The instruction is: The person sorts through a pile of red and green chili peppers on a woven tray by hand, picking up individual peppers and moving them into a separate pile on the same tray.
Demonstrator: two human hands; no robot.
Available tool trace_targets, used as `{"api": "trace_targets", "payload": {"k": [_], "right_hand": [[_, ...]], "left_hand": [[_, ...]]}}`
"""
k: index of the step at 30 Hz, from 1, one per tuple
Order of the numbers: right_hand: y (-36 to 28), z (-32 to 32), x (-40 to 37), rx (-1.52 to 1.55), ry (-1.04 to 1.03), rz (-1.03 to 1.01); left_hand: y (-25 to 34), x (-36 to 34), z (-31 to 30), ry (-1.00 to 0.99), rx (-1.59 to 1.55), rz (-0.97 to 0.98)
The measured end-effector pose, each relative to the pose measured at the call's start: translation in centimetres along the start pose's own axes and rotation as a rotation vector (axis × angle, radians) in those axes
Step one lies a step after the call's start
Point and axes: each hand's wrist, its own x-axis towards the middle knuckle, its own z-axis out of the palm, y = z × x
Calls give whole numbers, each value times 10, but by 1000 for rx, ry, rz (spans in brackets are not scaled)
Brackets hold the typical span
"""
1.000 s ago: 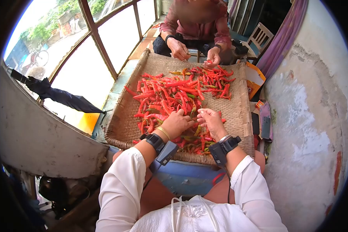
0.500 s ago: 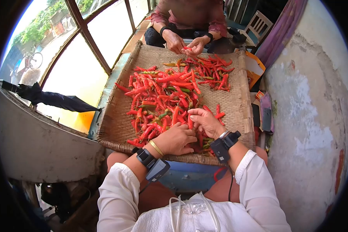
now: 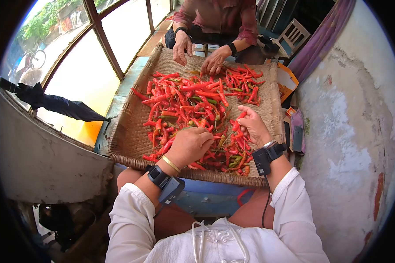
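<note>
Red chili peppers (image 3: 180, 94), with a few green ones among them, are heaped on a shallow woven tray (image 3: 131, 127). My right hand (image 3: 253, 127) is over the right part of the heap and pinches a red pepper (image 3: 238, 121) between thumb and fingers. Over the lower middle of the heap is my left hand (image 3: 189, 144), its fingers curled together; whatever they hold is too small to make out. Below my right hand, greenish and red peppers (image 3: 238, 161) lie near the tray's front edge.
Across the tray sits a co-worker (image 3: 219, 17), one hand on the peppers and the other raised above the far edge. A folded dark umbrella (image 3: 70, 107) lies by the window at left. An orange box (image 3: 287, 83), a phone (image 3: 297, 139) and a wooden chair (image 3: 292, 37) are at right.
My hands have moved apart; the right went up and rightward with a red pepper. The co-worker's hands have separated, one coming down onto the peppers.
</note>
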Motion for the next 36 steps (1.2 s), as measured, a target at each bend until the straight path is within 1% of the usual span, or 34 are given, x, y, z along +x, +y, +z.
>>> {"api": "trace_targets", "payload": {"k": [1, 2, 3, 4, 5, 6, 7, 9, 10, 12, 14, 15, 16, 17, 19, 20, 22, 23, 25, 26, 27, 28, 29, 30, 31, 32, 33, 35, 36], "right_hand": [[-6, -2, 5, 21, 47, -36], [-11, -3, 11, 42, 94, -72], [-17, -3, 19, 38, 96, -72], [-24, -3, 26, 234, 229, -130], [-28, -3, 31, 430, 360, -191], [-26, -4, 35, 298, 351, -157], [-19, -4, 43, 293, 349, -160], [4, 0, 62, -231, 301, -115], [17, 1, 75, -237, 299, -116], [46, 4, 97, -517, 332, -233], [61, 12, 108, -504, 357, -229], [65, 16, 112, -494, 380, -232], [69, 18, 114, -517, 394, -301], [71, 15, 113, -517, 395, -299], [47, 24, 91, -199, 215, -32], [39, 27, 82, -200, 214, -32], [25, 26, 60, -48, 292, 62], [20, 25, 49, -50, 292, 64], [12, 19, 25, -146, 244, -80], [10, 15, 13, -210, 182, -95], [6, 18, -3, -210, 187, -97], [1, 25, -20, -302, 120, -101], [1, 29, -34, -394, 50, -101], [6, 31, -45, -393, 47, -101], [9, 34, -53, -277, -33, -52], [9, 34, -55, -159, -116, 2], [10, 33, -53, -158, -123, 1], [16, 23, -42, 40, -132, -25], [19, 14, -36, 76, -99, -34]], "left_hand": [[-3, -1, -2, 3, -1, 1], [-5, -2, -4, -3, 64, -82], [-7, -3, -5, -10, 126, -165], [-8, -4, -4, -37, 140, -219], [-10, -5, -3, -32, 137, -217], [-11, -5, -2, -53, 178, -217], [-12, -6, -1, -76, 218, -219], [-15, -8, 2, -98, 223, -214], [-16, -8, 4, -126, 233, -208], [-10, -6, 4, -158, 222, -214], [-9, -7, 6, -197, 216, -213], [-10, -8, 8, -251, 211, -201], [-11, -8, 10, -304, 206, -191], [-11, -7, 10, -305, 205, -190], [-8, -5, 7, -374, 205, -202], [-7, -3, 5, -372, 206, -203], [-4, 0, 3, -450, 230, -284], [-3, 0, 4, -450, 228, -285], [-2, 4, 4, -206, 144, -238], [-2, 8, 4, -206, 143, -233], [-3, 12, 4, -41, 151, -108], [-2, 15, 4, 123, 158, 18], [0, 16, 4, 121, 156, 20], [2, 16, 3, 115, 199, 46], [2, 17, 1, 117, 250, 72], [-7, 14, 6, 35, 154, 104], [-7, 13, 3, 36, 159, 100], [-7, 12, 1, -424, 72, -240], [-18, 6, 8, -225, 67, -134]]}}
